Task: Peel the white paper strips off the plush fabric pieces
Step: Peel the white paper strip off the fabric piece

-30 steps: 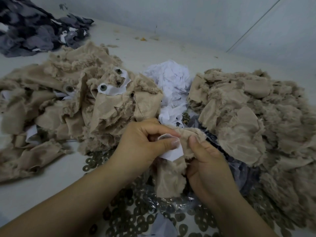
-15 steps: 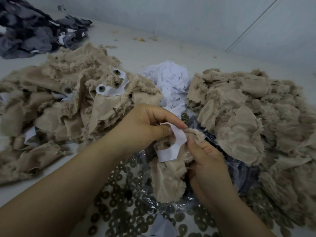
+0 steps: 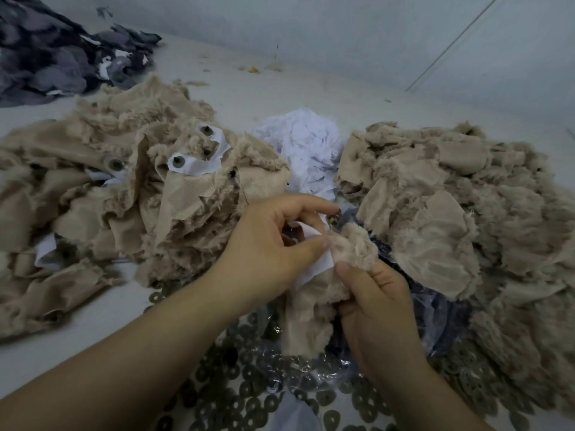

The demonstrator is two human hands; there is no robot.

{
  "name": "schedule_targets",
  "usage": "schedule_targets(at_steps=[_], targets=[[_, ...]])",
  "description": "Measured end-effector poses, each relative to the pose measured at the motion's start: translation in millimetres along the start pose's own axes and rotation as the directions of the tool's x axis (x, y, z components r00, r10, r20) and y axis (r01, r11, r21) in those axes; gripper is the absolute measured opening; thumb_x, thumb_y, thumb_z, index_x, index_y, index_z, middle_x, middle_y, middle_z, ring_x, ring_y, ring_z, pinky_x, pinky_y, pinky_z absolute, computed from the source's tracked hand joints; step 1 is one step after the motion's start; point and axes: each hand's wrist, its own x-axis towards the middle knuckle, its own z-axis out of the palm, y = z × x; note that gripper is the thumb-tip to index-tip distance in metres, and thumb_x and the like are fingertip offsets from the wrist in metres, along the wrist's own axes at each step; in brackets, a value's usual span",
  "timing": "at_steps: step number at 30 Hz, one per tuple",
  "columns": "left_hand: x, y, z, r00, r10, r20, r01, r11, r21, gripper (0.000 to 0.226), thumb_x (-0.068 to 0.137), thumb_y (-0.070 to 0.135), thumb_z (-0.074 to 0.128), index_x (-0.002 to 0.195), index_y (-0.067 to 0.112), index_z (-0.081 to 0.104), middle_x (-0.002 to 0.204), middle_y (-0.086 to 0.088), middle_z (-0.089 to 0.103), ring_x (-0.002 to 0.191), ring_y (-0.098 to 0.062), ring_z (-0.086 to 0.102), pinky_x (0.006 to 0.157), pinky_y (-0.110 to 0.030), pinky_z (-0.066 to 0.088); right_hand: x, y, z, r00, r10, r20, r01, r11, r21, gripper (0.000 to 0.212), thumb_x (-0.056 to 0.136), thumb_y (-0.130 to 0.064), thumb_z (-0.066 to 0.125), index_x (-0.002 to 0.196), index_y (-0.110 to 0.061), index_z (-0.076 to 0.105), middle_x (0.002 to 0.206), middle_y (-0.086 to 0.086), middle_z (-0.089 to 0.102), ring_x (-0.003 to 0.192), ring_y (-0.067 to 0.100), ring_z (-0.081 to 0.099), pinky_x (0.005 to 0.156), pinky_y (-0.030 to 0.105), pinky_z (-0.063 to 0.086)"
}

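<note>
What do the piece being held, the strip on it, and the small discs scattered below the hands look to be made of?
Held piece: tan plush, fuzzy pile on one face, smooth woven-looking backing.
Strip, pinched by the left hand: thin, matte white, creasing like paper.
Discs: dull grey-green rings with a centre hole, probably plastic or metal washers; the look leaves it open.
The right hand grips the plush.

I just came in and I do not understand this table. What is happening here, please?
A person is peeling a white paper strip off a tan plush piece. The left hand pinches the strip, and the right hand holds the fabric. To the left lies a pile with strips still on, to the right a pile showing none, and loose white paper is heaped between them.
</note>
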Motion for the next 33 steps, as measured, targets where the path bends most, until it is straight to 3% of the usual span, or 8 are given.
schedule_targets(at_steps=[3,7,11,14,18,22,27,33], targets=[[-7.1,-7.4,6.4,0.995,-0.011,-0.103,0.015,0.999,0.038,0.047,0.075,0.013,0.079,0.116,0.031,0.063,0.095,0.009,0.060,0.080,-0.011,0.060,0.067,-0.025,0.054,-1.5,-1.1,0.4,0.999,-0.032,-0.005,0.032,0.999,0.021,0.026,0.085,-0.014,0.058,0.101,-0.005,0.076,0.103,0.025,0.073,0.098,0.042,0.070,0.085,0.052,0.057],[-10.4,-9.9,9.3,0.981,-0.134,-0.141,0.133,0.991,-0.022,0.044,0.063,0.027,0.085,0.102,0.030,0.063,0.089,0.013,0.062,0.072,0.003,0.055,0.065,-0.016,0.047,-3.2,-3.4,2.2,0.999,-0.026,-0.029,0.029,0.995,0.092,0.023,0.080,-0.012,0.061,0.094,-0.005,0.077,0.101,0.024,0.074,0.097,0.041,0.070,0.082,0.046,0.059],[-11.8,-11.1,10.4,0.987,-0.125,-0.103,0.122,0.992,-0.037,0.032,0.069,0.007,0.086,0.092,0.019,0.067,0.090,-0.014,0.069,0.081,-0.033,0.064,0.066,-0.042,0.054,-3.9,-11.0,7.3,1.000,-0.003,0.010,0.002,0.992,0.129,0.046,0.069,-0.042,0.087,0.094,-0.005,0.076,0.100,0.024,0.072,0.089,0.032,0.070,0.075,0.037,0.060],[-14.3,-7.6,7.9,0.992,-0.103,-0.068,0.102,0.995,-0.014,0.033,0.066,0.011,0.086,0.093,0.019,0.068,0.091,-0.016,0.068,0.087,-0.035,0.065,0.074,-0.050,0.057,-0.2,-14.9,8.2,0.994,0.090,0.056,-0.099,0.977,0.191,0.046,0.079,-0.029,0.079,0.114,-0.001,0.069,0.112,0.025,0.071,0.102,0.037,0.071,0.080,0.037,0.060],[-13.9,-2.9,4.6,0.999,-0.034,-0.026,0.035,0.998,0.050,0.037,0.067,0.008,0.089,0.095,0.022,0.069,0.087,0.001,0.069,0.083,-0.015,0.067,0.073,-0.030,0.057,5.6,-17.3,3.9,0.917,0.363,0.167,-0.398,0.870,0.291,0.041,0.083,-0.021,0.066,0.117,0.001,0.070,0.123,0.025,0.067,0.111,0.035,0.068,0.092,0.042,0.058],[-11.6,-0.5,-0.2,1.000,0.004,-0.007,-0.004,0.999,0.046,0.034,0.068,0.002,0.086,0.093,0.019,0.069,0.086,0.006,0.070,0.078,-0.006,0.066,0.068,-0.017,0.050,4.7,-18.4,2.9,0.862,0.428,0.270,-0.497,0.817,0.291,0.037,0.091,-0.025,0.060,0.120,-0.006,0.071,0.129,0.019,0.066,0.118,0.030,0.065,0.102,0.042,0.051],[-13.7,-4.0,-3.2,0.998,0.065,-0.014,-0.065,0.998,0.003,0.018,0.067,0.011,0.083,0.080,0.006,0.070,0.088,-0.005,0.064,0.085,-0.021,0.063,0.076,-0.035,0.052,7.2,-16.4,-1.5,0.887,0.404,0.224,-0.458,0.830,0.318,0.038,0.090,-0.026,0.058,0.120,-0.005,0.071,0.129,0.020,0.066,0.124,0.034,0.061,0.111,0.047,0.043],[-14.2,0.6,-5.3,0.990,0.016,0.139,-0.011,0.999,-0.036,0.007,0.072,0.013,0.082,0.076,0.016,0.078,0.091,0.000,0.057,0.085,-0.009,0.057,0.074,-0.020,0.047,2.9,-7.5,2.0,0.976,0.191,0.106,-0.211,0.952,0.223,0.035,0.088,-0.027,0.070,0.111,-0.001,0.073,0.116,0.025,0.070,0.111,0.039,0.068,0.087,0.041,0.059]])
